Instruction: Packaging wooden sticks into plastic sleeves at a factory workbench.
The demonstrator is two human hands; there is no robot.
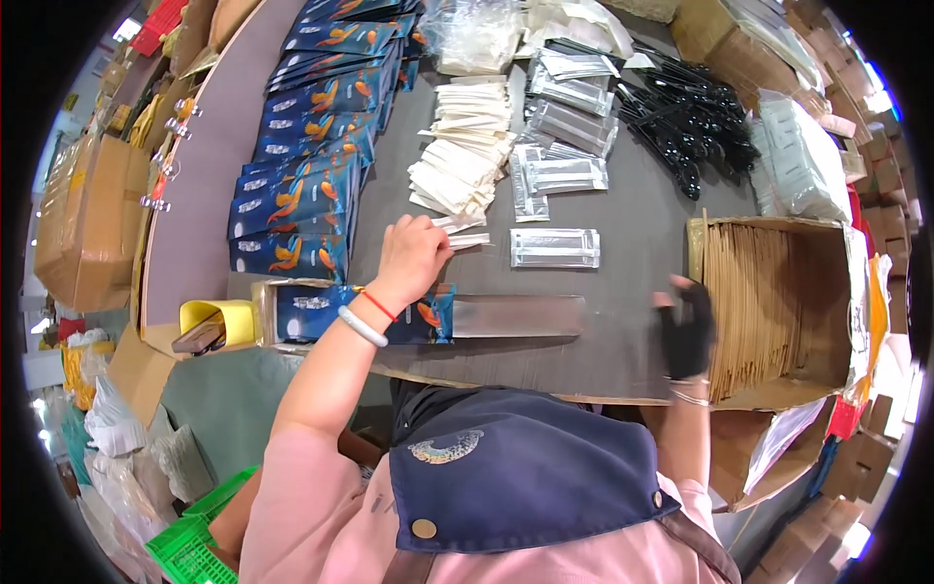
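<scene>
My left hand [413, 258] is closed at the near end of the pile of slim white paper packets [459, 161], its fingertips pinching one white paper packet [470, 240]. To its right, a clear flat sachet [555, 248] lies apart from the heap of similar sachets. Under my left forearm are blue printed pouches [311, 304] in a small open carton, and a shiny grey flat strip [520, 316] extends rightward from them. My right hand [687, 329], in a black fingerless glove, hovers beside the box of brown cards with thumb and fingers apart and nothing visible in it.
Overlapping blue pouches [302, 165] line the table's left side. Black plastic-looking utensils [696, 127] are heaped at the back right. An open cardboard box [851, 311] holds upright brown cards [754, 302]. A yellow holder [222, 319] stands at the left edge; a green crate [190, 550] sits below.
</scene>
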